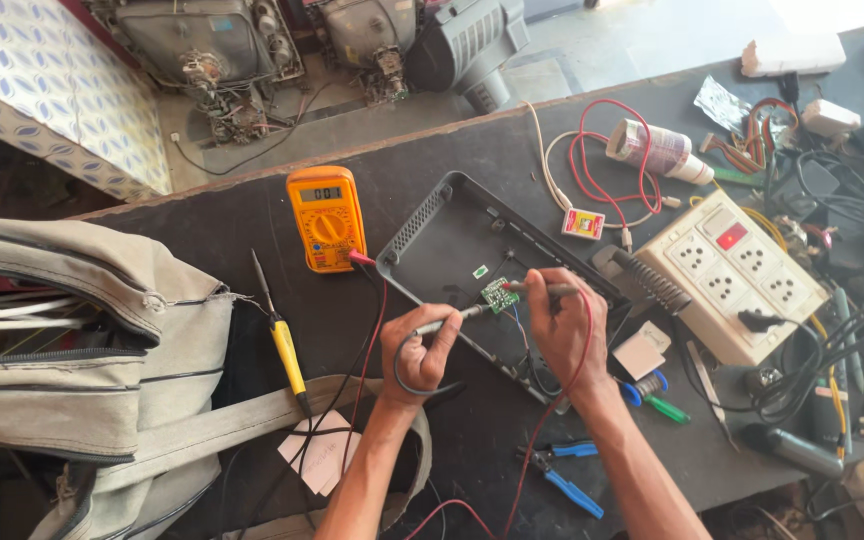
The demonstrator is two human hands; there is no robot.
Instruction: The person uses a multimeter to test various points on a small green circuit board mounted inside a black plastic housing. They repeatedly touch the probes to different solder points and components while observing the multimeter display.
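Observation:
My left hand (419, 348) grips a black meter probe (452, 319) whose tip points at a small green circuit board (498, 294). My right hand (560, 322) grips a red meter probe (544, 288), its tip also at that board. The board lies inside an open black plastic case (432, 235) on the dark workbench. Red and black leads run from the probes toward an orange multimeter (326, 217) to the left of the case.
A grey bag (82, 340) fills the left side, with a yellow-handled screwdriver (284, 345) beside it. A white power strip (737, 275), a soldering iron (647, 275), tangled wires and a tube lie right. Blue-handled pliers (564, 478) rest near my right forearm.

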